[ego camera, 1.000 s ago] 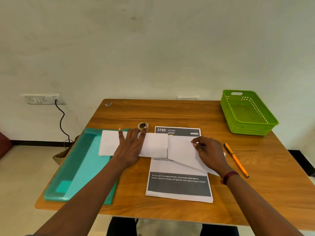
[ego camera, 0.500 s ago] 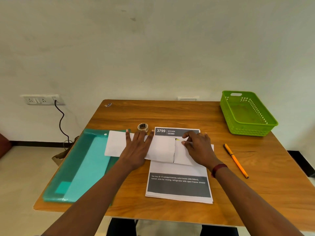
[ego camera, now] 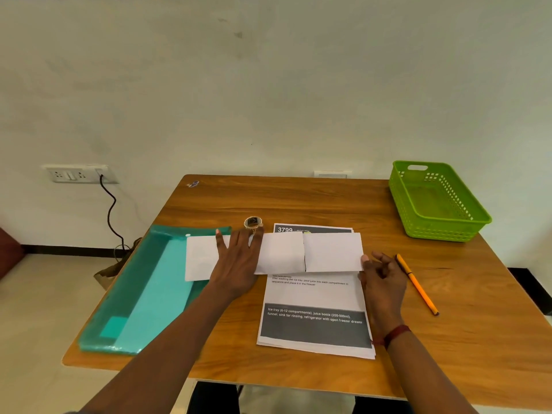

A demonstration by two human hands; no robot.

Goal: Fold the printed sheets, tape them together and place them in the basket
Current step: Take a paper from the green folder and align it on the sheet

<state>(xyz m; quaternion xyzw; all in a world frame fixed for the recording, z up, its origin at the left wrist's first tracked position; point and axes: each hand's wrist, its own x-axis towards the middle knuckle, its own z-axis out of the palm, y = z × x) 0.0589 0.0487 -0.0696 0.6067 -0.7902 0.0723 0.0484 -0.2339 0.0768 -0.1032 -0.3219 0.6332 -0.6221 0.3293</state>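
We're pressing our left hand (ego camera: 239, 261) flat, fingers straight & spread, on the left folded sheet (ego camera: 280, 252) at centre frame, gripping nothing. The right folded sheet (ego camera: 331, 252) is lying just beside it, edges meeting at a thin dark seam, both showing blank white backs. They're lying across the top of the printed stack (ego camera: 313, 297), w/ the left one's end overhanging the teal folder (ego camera: 143, 294) at lower left. Our right hand (ego camera: 383, 279) is hanging loose, fingers slightly curled, thumb tip touching the right sheet's edge, holding nothing. The tape roll (ego camera: 253, 223) is sitting by our left fingertips. The green basket (ego camera: 442, 231) is sitting at the table (ego camera: 298, 198) corner, upper right, well apart; the orange pen (ego camera: 418, 285) is lying near our right hand
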